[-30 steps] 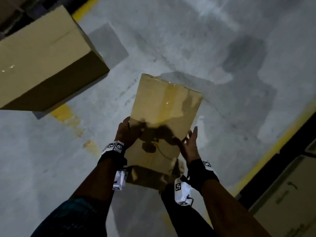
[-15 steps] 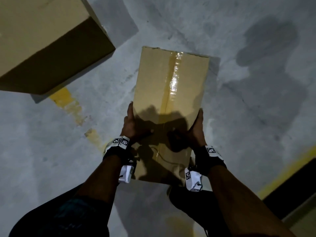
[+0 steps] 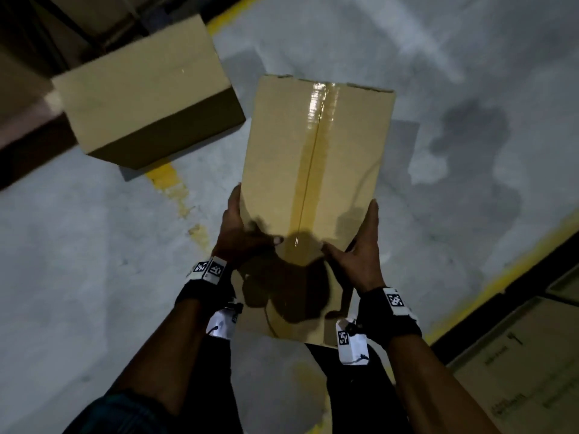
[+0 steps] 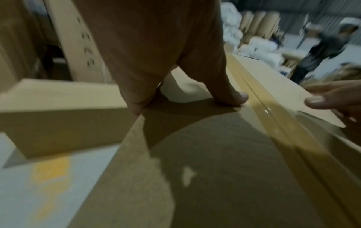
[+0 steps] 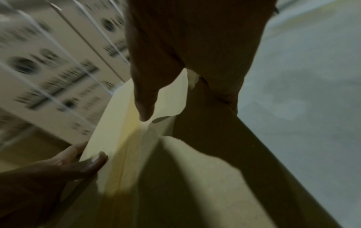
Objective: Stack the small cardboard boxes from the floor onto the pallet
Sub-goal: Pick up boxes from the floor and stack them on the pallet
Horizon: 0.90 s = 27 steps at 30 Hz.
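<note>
1. Left hand (image 3: 241, 236) grips the left edge of the small cardboard box (image 3: 316, 170): thumb lies on the top face, fingers wrap down the left side.
2. Right hand (image 3: 360, 252) grips the right edge the same way: thumb on top, fingers along the right side wall. Fingertips under the box are hidden.
3. Box is held in the air between both hands, above the grey concrete floor (image 3: 78, 261), top face up, long axis pointing away from the person.
4. Clear tape strip (image 3: 316, 126) runs lengthwise down the centre seam; the left wrist view shows the left thumb just beside it.
5. Second cardboard box (image 3: 141, 98) sits on the floor, far-left of the held one, not touching it.
6. Worn yellow floor line (image 3: 175, 186) runs out from under that second box.
7. Printed cartons (image 3: 526, 364) at lower right, beyond another yellow line.
8. Pallet: can't tell where.
</note>
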### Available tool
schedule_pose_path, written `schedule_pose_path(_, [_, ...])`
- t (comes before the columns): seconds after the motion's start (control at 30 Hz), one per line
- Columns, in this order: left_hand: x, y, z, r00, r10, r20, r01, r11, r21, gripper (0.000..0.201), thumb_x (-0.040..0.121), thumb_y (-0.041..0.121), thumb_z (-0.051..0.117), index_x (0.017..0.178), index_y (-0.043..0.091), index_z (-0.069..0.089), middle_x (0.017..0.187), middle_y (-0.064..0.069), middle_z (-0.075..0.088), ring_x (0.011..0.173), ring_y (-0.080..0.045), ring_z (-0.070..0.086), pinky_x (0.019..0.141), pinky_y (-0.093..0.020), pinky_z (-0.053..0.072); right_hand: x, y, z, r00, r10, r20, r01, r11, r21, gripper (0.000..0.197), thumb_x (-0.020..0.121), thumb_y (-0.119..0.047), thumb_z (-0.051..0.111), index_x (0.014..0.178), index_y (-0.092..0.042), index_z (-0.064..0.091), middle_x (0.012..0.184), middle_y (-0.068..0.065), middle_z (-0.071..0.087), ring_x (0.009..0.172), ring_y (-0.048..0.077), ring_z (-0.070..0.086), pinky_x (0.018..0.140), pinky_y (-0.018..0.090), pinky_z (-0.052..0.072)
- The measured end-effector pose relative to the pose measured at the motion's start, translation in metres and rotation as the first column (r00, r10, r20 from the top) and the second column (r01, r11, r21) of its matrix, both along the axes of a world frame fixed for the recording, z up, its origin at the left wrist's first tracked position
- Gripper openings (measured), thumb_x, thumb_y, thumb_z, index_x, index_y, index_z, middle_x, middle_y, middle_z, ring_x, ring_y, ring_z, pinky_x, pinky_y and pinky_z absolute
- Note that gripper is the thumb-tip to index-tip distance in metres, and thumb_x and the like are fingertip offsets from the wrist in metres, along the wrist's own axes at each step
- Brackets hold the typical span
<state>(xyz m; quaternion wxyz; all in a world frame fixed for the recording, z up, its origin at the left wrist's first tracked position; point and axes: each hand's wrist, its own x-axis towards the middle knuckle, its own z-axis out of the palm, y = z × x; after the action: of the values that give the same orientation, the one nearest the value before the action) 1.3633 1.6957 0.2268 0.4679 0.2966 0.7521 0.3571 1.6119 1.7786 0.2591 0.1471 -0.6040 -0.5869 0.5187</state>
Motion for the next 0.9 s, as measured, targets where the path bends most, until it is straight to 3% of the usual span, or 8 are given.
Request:
schedule_pose_path(0.13, [-0.009,-0.02,0.101,0.999,0.049,-0.018,-0.047,0.994,0.096,0.134,0.049,0.053,0.097,0.155,0.041,0.016,0.149,0.02,0.034,0.14,-0.012,0.036,0.116,-0.049,0.036,-0.012,-0.008,0.096,0.999,0.034,-0.032,-0.031,0.996,0.081,0.13,0.072,-0.028,0.092,0.162,-0.034,-0.001,0.166,-0.013,0.014,0.153,0.015,0.016,0.124,0.047,0.024])
schedule_pose_path(0.3, [-0.018,-0.058,0.223,0.967,0.208,-0.144,-0.178,0.964,0.197,0.137,0.053,0.05,0.098,0.155,0.051,0.008,0.163,0.012,0.026,0.148,-0.015,0.03,0.119,-0.052,0.033,-0.031,-0.019,0.211,0.988,0.112,-0.105,-0.091,0.978,0.189,0.134,0.065,-0.016,0.094,0.159,-0.043,0.003,0.149,-0.024,0.023,0.139,0.005,0.029,0.111,0.033,0.032])
schedule_pose_path(0.4, [-0.02,-0.087,0.289,0.927,0.326,-0.184,-0.275,0.927,0.256,0.14,0.051,0.049,0.097,0.157,0.048,0.006,0.164,0.009,0.024,0.148,-0.017,0.029,0.118,-0.049,0.033,-0.049,-0.028,0.274,0.975,0.203,-0.089,-0.176,0.953,0.245,0.138,0.063,-0.016,0.096,0.16,-0.041,0.0,0.159,-0.016,0.021,0.146,0.01,0.025,0.118,0.038,0.03])
schedule_pose_path(0.5, [-0.021,-0.129,0.345,0.872,0.449,-0.195,-0.384,0.874,0.297,0.14,0.05,0.05,0.096,0.157,0.049,0.005,0.165,0.01,0.018,0.149,-0.019,0.025,0.118,-0.05,0.032,-0.071,-0.043,0.327,0.924,0.364,-0.118,-0.305,0.887,0.348,0.138,0.063,-0.024,0.097,0.156,-0.05,-0.002,0.163,-0.017,0.018,0.151,0.016,0.024,0.121,0.054,0.03])
schedule_pose_path(0.6, [-0.029,-0.167,0.383,0.806,0.56,-0.191,-0.469,0.802,0.37,0.14,0.051,0.053,0.097,0.155,0.053,0.004,0.165,0.016,0.015,0.149,-0.017,0.025,0.117,-0.049,0.033,-0.103,-0.055,0.366,0.848,0.51,-0.146,-0.41,0.805,0.43,0.137,0.063,-0.033,0.097,0.156,-0.052,-0.003,0.157,-0.027,0.021,0.148,0.012,0.026,0.118,0.057,0.032])
schedule_pose_path(0.7, [-0.044,-0.206,0.407,0.728,0.669,-0.146,-0.558,0.703,0.441,0.142,0.05,0.053,0.097,0.155,0.054,0.001,0.164,0.016,0.017,0.148,-0.017,0.027,0.116,-0.051,0.033,-0.147,-0.07,0.398,0.759,0.636,-0.14,-0.501,0.709,0.497,0.136,0.062,-0.038,0.097,0.157,-0.051,-0.001,0.146,-0.048,0.012,0.143,-0.002,0.024,0.116,0.044,0.031])
schedule_pose_path(0.8, [-0.069,-0.247,0.42,0.651,0.743,-0.158,-0.613,0.637,0.468,0.145,0.05,0.053,0.097,0.155,0.054,-0.002,0.166,0.018,0.013,0.151,-0.017,0.024,0.119,-0.058,0.03,-0.201,-0.092,0.419,0.674,0.73,-0.11,-0.581,0.616,0.531,0.136,0.061,-0.032,0.098,0.157,-0.049,0.002,0.144,-0.051,0.009,0.137,-0.018,0.019,0.115,0.033,0.028])
schedule_pose_path(0.9, [-0.103,-0.289,0.427,0.58,0.8,-0.153,-0.654,0.57,0.497,0.144,0.054,0.046,0.098,0.156,0.054,-0.003,0.167,0.02,0.009,0.153,-0.015,0.02,0.119,-0.06,0.03,-0.261,-0.122,0.442,0.609,0.787,-0.094,-0.641,0.559,0.525,0.139,0.058,-0.027,0.099,0.158,-0.049,0.005,0.145,-0.049,0.012,0.139,-0.017,0.019,0.118,0.029,0.027])
